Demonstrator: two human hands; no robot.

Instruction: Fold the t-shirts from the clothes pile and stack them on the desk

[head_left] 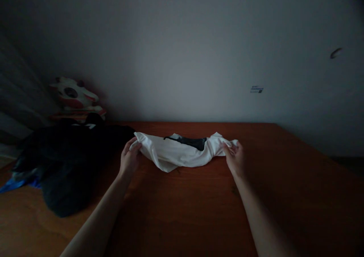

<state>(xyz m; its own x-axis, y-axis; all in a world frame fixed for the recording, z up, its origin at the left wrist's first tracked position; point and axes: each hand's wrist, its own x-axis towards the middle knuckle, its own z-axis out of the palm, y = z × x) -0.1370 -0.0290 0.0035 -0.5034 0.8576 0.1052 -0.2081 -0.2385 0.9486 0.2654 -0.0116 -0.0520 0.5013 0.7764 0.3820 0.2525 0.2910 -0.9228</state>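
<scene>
A white cloth garment (179, 154) with a dark grey part (192, 141) along its upper middle stretches between my two hands, sagging in folds. My left hand (130, 156) pinches its left end, the fingers closed on the fabric. At the opposite end, my right hand (235, 156) grips a bunched corner between thumb and fingers. The garment's lower edge hangs over the wooden table; whether it touches the surface I cannot tell. Its exact kind does not show in this dim light.
Dark clothing (71, 158) lies heaped on the left, with a bit of blue fabric (21, 184) beside it. Behind the heap, a cow-like plush toy (75, 94) sits on stacked books (76, 115). The reddish-brown table (182, 211) meets a pale wall (182, 60).
</scene>
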